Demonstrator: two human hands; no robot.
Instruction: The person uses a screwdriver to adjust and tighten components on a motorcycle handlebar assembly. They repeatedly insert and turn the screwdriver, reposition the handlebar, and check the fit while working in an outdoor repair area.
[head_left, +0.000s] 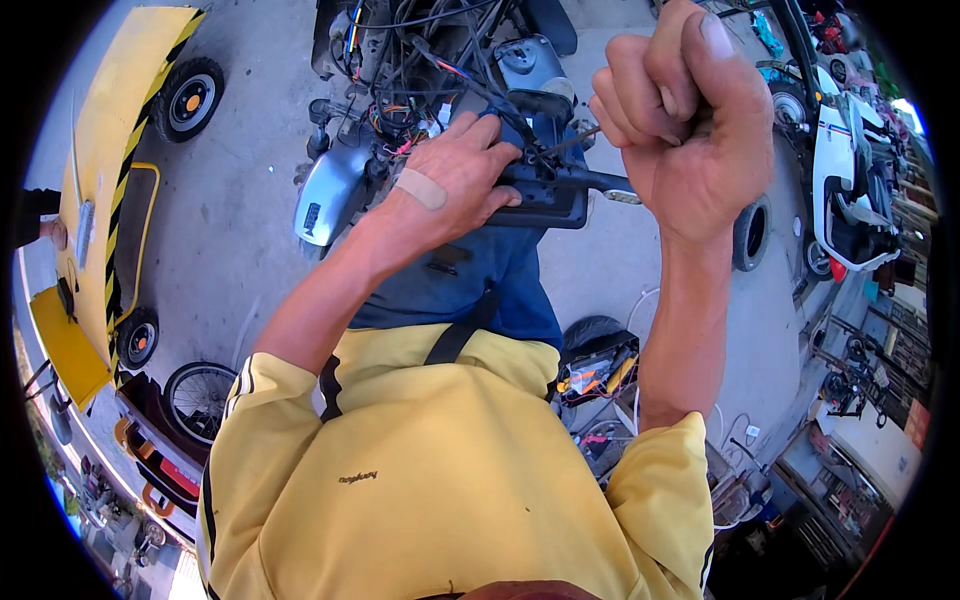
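My left hand (455, 175) lies across a black plastic motorcycle part (548, 205), its thumb on the near edge and its other fingers bent over the part; some fingertips are hidden. A plaster (422, 188) is stuck on the back of this hand. My right hand (690, 115) is a closed fist, raised to the right of the part. From the fist's lower left side a thin dark rod (580, 139) slants down towards the part. Whatever else the fist encloses is hidden. Just beyond my left hand is a tangle of black cables and coloured wires (395, 115).
A silver-blue cover (332, 200) sits left of the wiring. Farther left stands a yellow cart (125, 110) with a striped edge, another person's hand (57, 234) beside it. Right are a loose tyre (752, 235) and a white scooter (848, 190). A tool tray (600, 372) lies near my right elbow.
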